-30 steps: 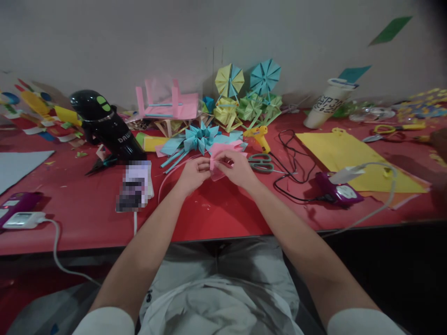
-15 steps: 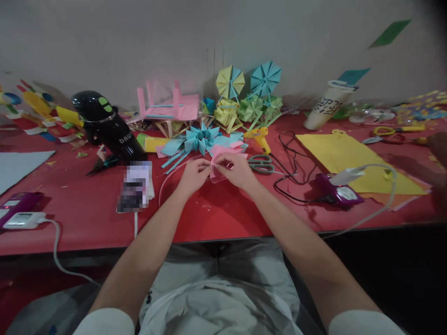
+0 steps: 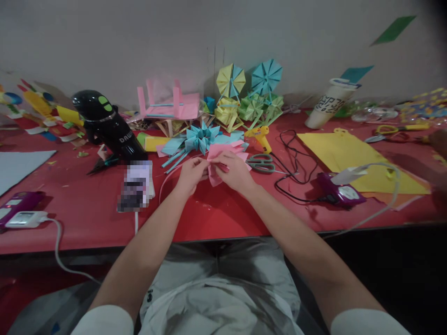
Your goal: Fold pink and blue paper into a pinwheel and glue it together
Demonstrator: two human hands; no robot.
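Note:
Between my hands is a piece of folded pink paper (image 3: 215,178), its lower part hanging below the fingers and another part standing up above them. My left hand (image 3: 192,175) pinches it at its left edge. From the other side, the fingers of my right hand (image 3: 232,171) are closed on it near the middle, covering part of the folds. Just behind lies a blue folded-paper star (image 3: 201,138). Grey-handled scissors (image 3: 261,163) and a yellow glue gun (image 3: 260,137) lie to the right of my right hand.
A phone (image 3: 137,186) and a black bottle (image 3: 108,123) are on the left. To the right are a purple power socket (image 3: 340,190) with cables, yellow paper sheets (image 3: 363,163) and a tilted cup (image 3: 330,104). Paper models (image 3: 230,104) line the wall. Another person's hand (image 3: 438,139) shows at far right.
The pink paper has turned and spread, so more of it shows above and below my fingers. Both hands have shifted slightly left and remain closed on it.

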